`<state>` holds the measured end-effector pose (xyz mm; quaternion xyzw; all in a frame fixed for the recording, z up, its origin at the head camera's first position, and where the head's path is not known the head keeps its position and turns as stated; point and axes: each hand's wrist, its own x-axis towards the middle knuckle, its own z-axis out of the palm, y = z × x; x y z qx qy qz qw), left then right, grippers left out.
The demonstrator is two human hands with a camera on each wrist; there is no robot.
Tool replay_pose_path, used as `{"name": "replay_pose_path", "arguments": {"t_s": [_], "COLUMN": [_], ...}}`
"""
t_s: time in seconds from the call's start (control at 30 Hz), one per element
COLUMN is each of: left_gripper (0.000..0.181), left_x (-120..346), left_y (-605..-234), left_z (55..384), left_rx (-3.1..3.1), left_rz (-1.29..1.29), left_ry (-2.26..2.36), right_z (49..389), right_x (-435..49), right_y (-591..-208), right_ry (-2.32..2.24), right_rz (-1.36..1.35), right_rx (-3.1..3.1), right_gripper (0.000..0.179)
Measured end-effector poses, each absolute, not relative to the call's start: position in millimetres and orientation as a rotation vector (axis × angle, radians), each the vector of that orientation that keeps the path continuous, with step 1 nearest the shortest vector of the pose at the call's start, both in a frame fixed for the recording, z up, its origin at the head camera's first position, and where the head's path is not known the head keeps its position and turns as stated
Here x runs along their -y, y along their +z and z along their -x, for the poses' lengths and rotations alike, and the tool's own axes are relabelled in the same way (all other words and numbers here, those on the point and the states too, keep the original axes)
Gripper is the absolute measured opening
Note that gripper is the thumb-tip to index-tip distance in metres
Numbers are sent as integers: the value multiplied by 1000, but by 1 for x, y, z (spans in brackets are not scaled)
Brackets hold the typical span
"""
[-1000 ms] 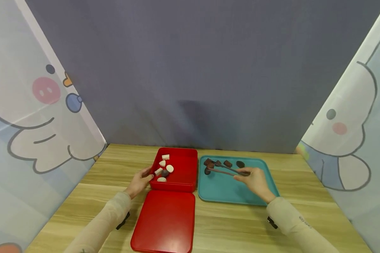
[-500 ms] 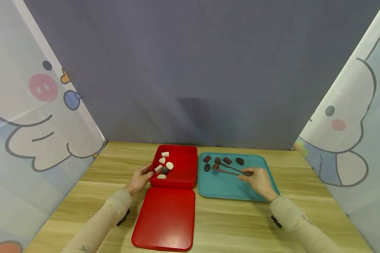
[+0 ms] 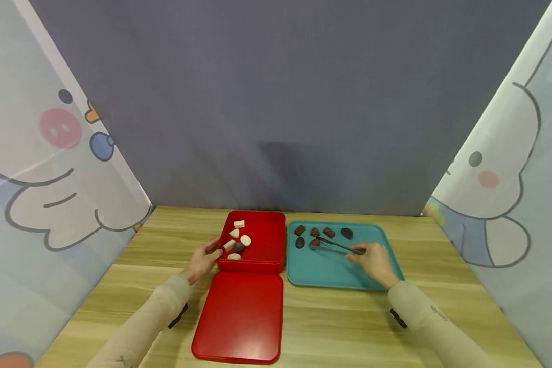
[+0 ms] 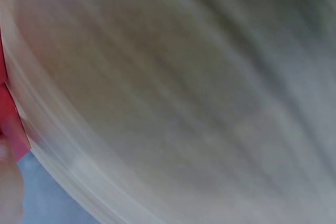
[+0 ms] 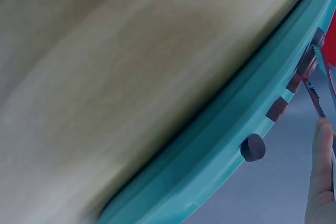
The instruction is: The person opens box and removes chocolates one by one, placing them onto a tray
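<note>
In the head view my left hand [image 3: 202, 261] grips the left wall of a red box [image 3: 269, 267], thumb at its rim. The box holds several white pieces [image 3: 245, 240] and one dark piece [image 3: 238, 247]. My right hand [image 3: 375, 263] pinches a pair of tongs [image 3: 338, 245] over the blue tray [image 3: 322, 278]. Between the tong tips is a brown chocolate-like piece [image 3: 315, 242]. More dark pieces [image 3: 328, 232] lie along the tray's back. The right wrist view shows the toothed tong tips [image 5: 314, 93] close to the pieces; in the left wrist view only a thumb at the red box shows.
A red lid [image 3: 239, 317] lies flat in front of the box. The blue tray stands right beside the box on the wooden table [image 3: 326, 327]. A grey curtain [image 3: 276, 102] rises behind the table, with printed cloth panels on both sides.
The right hand's tongs have shifted slightly right with the brown piece between their tips, off the piece at the tray's back left. The left hand keeps its grip on the box.
</note>
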<state>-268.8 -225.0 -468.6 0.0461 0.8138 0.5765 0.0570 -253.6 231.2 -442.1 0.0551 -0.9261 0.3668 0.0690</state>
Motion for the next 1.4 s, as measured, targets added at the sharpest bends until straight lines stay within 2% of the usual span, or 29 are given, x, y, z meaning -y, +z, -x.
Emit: {"name": "replay_pose_path", "arguments": {"t_s": [1.4], "left_gripper": [53], "left_x": [225], "left_y": [-468], "left_z": [268], "left_rx": [-2484], "left_rz": [-139], "left_ry": [1742], "right_z": [256], "right_x": [-227], "right_y": [-442], "right_ry": [1113], "right_rz": [-100], "right_rx": [2839], "right_gripper": [35]}}
